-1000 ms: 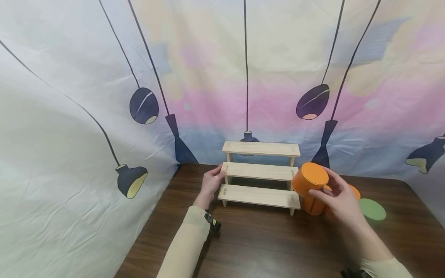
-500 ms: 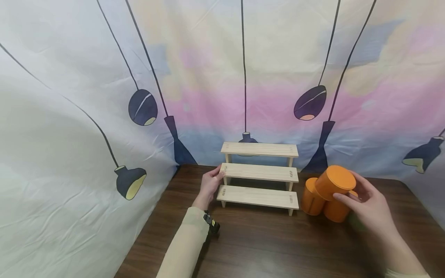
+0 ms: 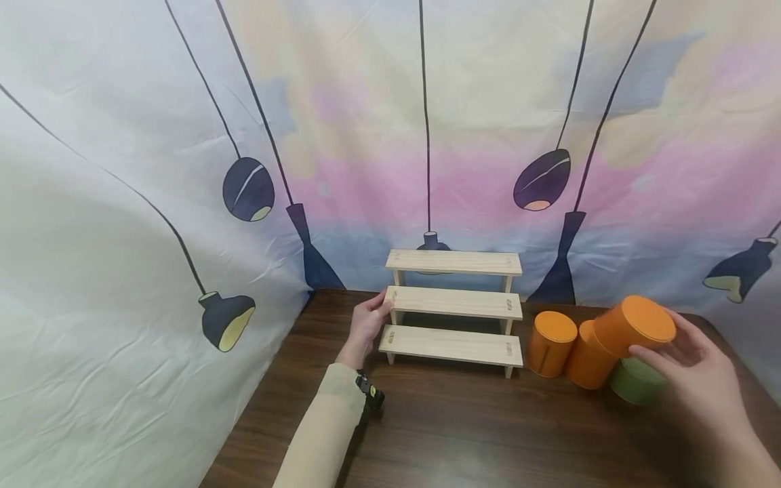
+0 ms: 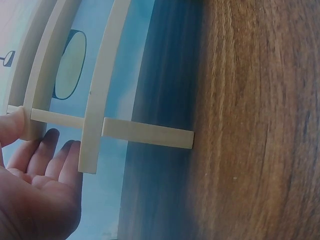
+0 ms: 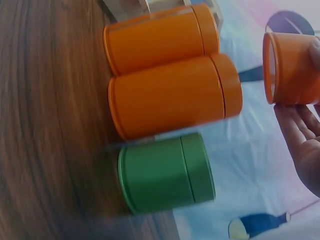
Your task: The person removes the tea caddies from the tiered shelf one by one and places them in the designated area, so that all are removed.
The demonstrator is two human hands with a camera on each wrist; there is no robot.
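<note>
A three-tier wooden step rack (image 3: pixel 454 303) stands at the back of the table. My left hand (image 3: pixel 365 327) grips the left end of its middle tier; in the left wrist view the thumb and fingers (image 4: pixel 46 155) lie on either side of that board. My right hand (image 3: pixel 702 369) holds an orange canister (image 3: pixel 634 324) raised and tilted, above a green canister (image 3: pixel 637 381). To the rack's right stand two more orange canisters, a left one (image 3: pixel 551 344) and a right one (image 3: pixel 587 362). The right wrist view shows the held canister (image 5: pixel 295 70) apart from the standing ones.
The dark wood table (image 3: pixel 464 434) extends in front of the rack. A cloth backdrop (image 3: pixel 366 122) printed with hanging lamps rises behind and at the left. A black strap (image 3: pixel 369 390) with a small device sits on my left wrist.
My right hand has carried the orange canister rightward, from beside the rack to above the green canister. The standing orange canisters now show more. My left hand keeps its grip on the rack.
</note>
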